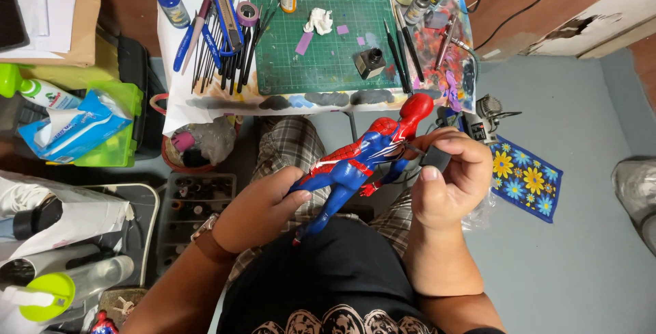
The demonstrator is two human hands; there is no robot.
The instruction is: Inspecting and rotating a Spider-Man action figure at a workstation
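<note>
We hold a red and blue action figure (365, 159) over our lap, just below the near edge of the work table (179, 105), its red head tipped up toward the painted paper at the table's right end. Our left hand (263, 211) is closed around the figure's blue legs and hips, thumb lying along the thigh, so the body is carried at a slant from lower left to upper right. Our right hand (451, 180) is curled shut on a small dark grey block (435, 159), pinched between thumb and fingers, and it sits close against the figure's shoulder and arm; whether the block actually touches the figure we cannot tell, since our fingers cover the contact. We judge this to be a hand-finishing step on the figure's upper body, with the block worked against the surface while the other hand steadies it. The next move calls for a firm hold on the legs, light pressure from the block, and small turns of the figure to present the spot being treated. On the table the green cutting mat (321, 43) lies well apart from our hands, with brushes (232, 50) beside it on the left, paint bottles (171, 2) beyond, and a small dark ink pot (370, 62) on the mat's right side.
</note>
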